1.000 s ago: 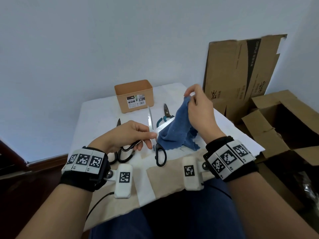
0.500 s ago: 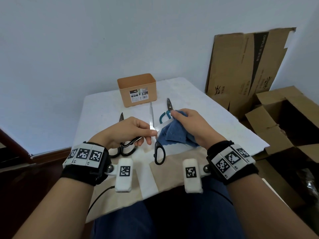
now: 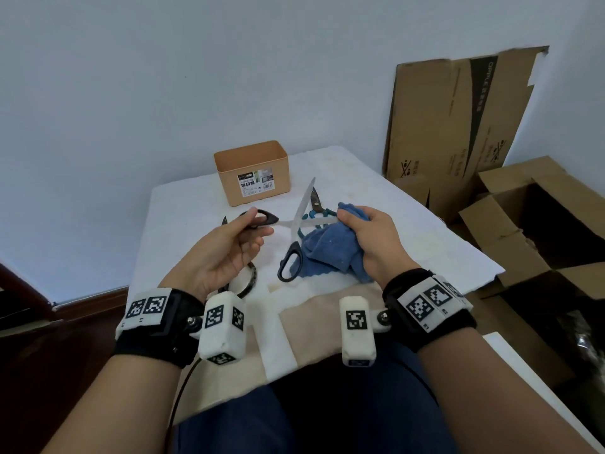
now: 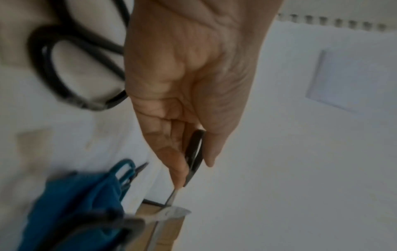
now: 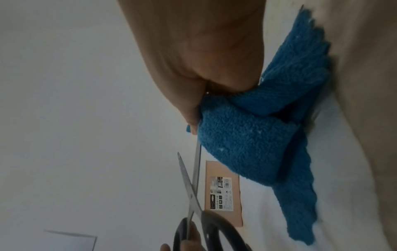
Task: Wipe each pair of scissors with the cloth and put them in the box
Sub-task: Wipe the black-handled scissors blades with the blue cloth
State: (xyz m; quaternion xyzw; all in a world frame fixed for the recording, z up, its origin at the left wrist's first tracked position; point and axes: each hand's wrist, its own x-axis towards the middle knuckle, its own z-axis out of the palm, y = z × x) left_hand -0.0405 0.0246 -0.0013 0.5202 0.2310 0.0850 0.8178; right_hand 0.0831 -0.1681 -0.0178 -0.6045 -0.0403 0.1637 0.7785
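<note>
My left hand (image 3: pixel 257 224) is palm up and pinches one black handle loop of a pair of scissors (image 3: pixel 296 224) that is spread wide open above the table. One blade runs right into the blue cloth (image 3: pixel 327 249). The other blade points up, and its handle (image 3: pixel 289 263) hangs down. My right hand (image 3: pixel 352 224) grips the bunched cloth and pinches it round the blade's end. The left wrist view shows the fingers (image 4: pixel 178 161) on the handle (image 4: pixel 194 158). The right wrist view shows the cloth (image 5: pixel 247 144) and the crossed blades (image 5: pixel 192 173). The orange box (image 3: pixel 252 173) stands behind.
Teal-handled scissors (image 3: pixel 316 208) lie behind the cloth. A second black pair (image 3: pixel 247 280) lies on the white table (image 3: pixel 183 217) under my left hand. Open cardboard boxes (image 3: pixel 523 237) stand to the right, and flattened cardboard (image 3: pixel 458 126) leans on the wall.
My left hand turned palm up and shifted from the blades to one handle loop. The scissors opened wide and rose off the table. My right hand closed the cloth round one blade.
</note>
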